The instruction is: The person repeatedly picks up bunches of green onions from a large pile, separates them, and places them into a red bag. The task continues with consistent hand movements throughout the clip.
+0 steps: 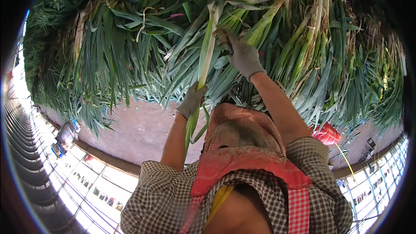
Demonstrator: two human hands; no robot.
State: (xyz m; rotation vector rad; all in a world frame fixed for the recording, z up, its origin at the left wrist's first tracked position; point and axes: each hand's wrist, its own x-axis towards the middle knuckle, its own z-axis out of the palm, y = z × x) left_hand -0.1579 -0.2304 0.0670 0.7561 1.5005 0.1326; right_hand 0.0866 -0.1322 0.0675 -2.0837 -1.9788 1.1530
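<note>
My left hand (192,100), in a pale grey work glove, is closed around a leek or large green onion (208,52). Its pale shaft rises above the fist and its green leaves hang below, by my forearm. Just right of the upper shaft is my right hand (242,52), also gloved, its fingers dark with dirt and pointing at the shaft. Blur and dirt hide whether those fingers grip anything. Behind both hands lies a big heap of similar plants (113,52), leaves hanging toward me. Some with brown, dry outer layers (269,16) lie beyond my right hand.
Brown ground (139,130) shows below the heap at left. A red bag (326,134) with a yellow strap lies beyond my right upper arm. Packed bags (66,133) stand at far left. Metal-framed structures border both sides. More green plants (55,3) fill the upper left.
</note>
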